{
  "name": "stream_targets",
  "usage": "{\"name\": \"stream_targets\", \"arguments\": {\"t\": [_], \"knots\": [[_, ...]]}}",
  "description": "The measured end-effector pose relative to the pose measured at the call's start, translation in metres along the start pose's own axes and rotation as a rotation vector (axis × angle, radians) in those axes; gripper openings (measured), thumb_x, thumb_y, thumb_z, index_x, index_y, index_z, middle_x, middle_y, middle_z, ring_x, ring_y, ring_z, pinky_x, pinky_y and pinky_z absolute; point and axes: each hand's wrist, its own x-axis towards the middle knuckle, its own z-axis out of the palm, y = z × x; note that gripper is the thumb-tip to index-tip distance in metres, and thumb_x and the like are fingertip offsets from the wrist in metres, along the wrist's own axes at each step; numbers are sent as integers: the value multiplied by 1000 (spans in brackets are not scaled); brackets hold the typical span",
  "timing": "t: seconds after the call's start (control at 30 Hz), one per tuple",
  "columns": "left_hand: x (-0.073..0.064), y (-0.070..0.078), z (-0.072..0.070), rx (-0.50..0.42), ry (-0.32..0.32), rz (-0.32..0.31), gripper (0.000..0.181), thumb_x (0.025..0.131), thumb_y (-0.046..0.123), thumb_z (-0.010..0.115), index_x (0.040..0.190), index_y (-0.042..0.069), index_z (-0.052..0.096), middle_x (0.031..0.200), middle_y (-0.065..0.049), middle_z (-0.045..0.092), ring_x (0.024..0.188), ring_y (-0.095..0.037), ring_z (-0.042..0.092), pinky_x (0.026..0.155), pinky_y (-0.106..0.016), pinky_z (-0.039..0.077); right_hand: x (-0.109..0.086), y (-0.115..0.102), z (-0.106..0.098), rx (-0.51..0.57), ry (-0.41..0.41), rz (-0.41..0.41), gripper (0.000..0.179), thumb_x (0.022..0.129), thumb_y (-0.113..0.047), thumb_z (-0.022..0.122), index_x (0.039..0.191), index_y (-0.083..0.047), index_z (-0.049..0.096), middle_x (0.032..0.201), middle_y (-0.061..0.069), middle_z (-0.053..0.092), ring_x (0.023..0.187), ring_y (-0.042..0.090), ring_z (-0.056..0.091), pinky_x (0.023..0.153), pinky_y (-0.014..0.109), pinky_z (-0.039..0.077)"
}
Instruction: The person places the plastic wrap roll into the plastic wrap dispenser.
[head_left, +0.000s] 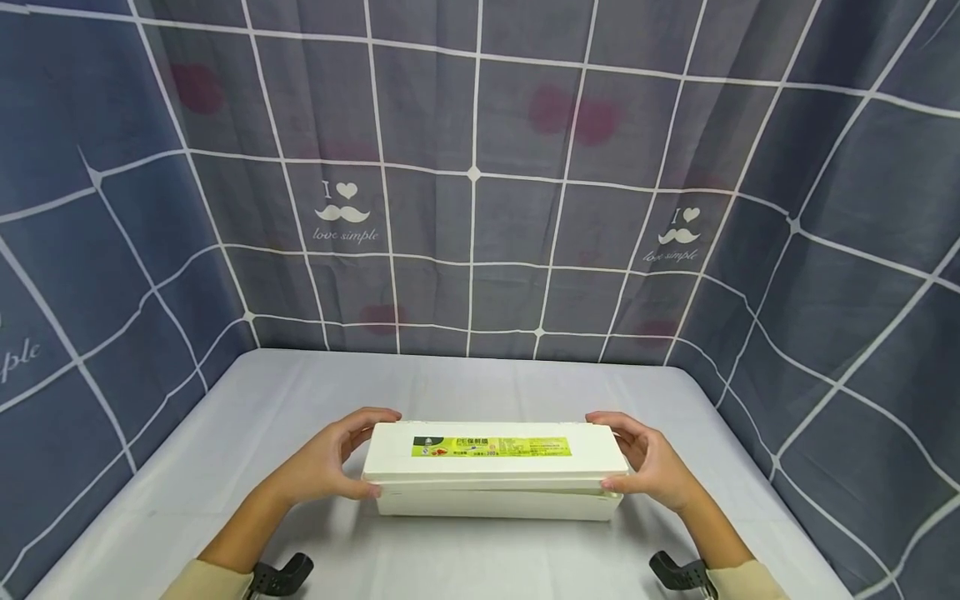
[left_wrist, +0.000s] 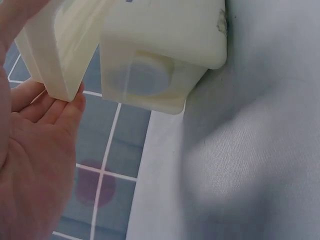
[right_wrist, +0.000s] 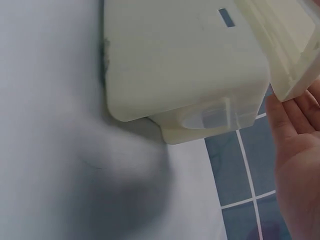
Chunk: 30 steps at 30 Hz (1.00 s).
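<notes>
A long white cling film box (head_left: 495, 505) rests on the table in front of me, its lid (head_left: 491, 467) bearing a yellow-green label (head_left: 491, 447). My left hand (head_left: 330, 458) grips the lid's left end, thumb at the front and fingers behind. At the right end, my right hand (head_left: 656, 462) holds the lid the same way. Both wrist views show a gap between the lid (left_wrist: 65, 60) and the box body (left_wrist: 160, 30), so the lid is raised along the front. Through the body's end cutout shows a round, greyish surface (left_wrist: 142, 77); its kind is unclear.
A white cloth (head_left: 457, 387) covers the table. Dark blue-grey curtains (head_left: 427, 208) with white grid lines stand behind it and on both sides. A black strap mount (head_left: 285, 575) sits on the left wrist, and another black mount (head_left: 678, 571) on the right.
</notes>
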Motion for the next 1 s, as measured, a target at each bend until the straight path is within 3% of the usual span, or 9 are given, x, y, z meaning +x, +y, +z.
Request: {"name": "stream_targets", "arguments": {"t": [0.13,0.27,0.4,0.77,1.0], "knots": [[1,-1,1,3,-2,-7,88,68,11,95,145,10,52,147,-18,53,135,-8,50,114,-10,34,-3,4,0,1,10,-19,76,67,14,83,136,12,50,147,36,44,128,9,58,104,16,49],[2,-3,2,28,9,-24,87,69,14,96,144,10,53,145,-11,55,134,-7,50,114,-9,34,-5,8,1,-8,16,-10,78,68,14,83,138,11,50,148,26,49,128,8,58,104,16,49],[3,-7,4,45,12,-21,85,70,15,95,144,6,52,144,-10,55,133,-8,51,114,-10,34,-6,10,4,-17,18,-1,80,69,13,84,140,9,49,147,19,53,127,8,59,105,16,48],[3,-12,7,126,51,-35,79,70,24,96,139,12,57,139,-4,60,130,-10,53,114,-12,36,-6,15,7,-61,19,11,82,72,8,85,145,6,47,143,28,53,126,9,58,108,14,45],[7,-12,13,132,49,-21,77,71,25,96,137,12,58,136,-5,62,128,-13,55,114,-16,38,-11,19,3,-47,26,31,79,74,10,82,145,8,46,142,29,53,123,10,60,104,15,48]]}}
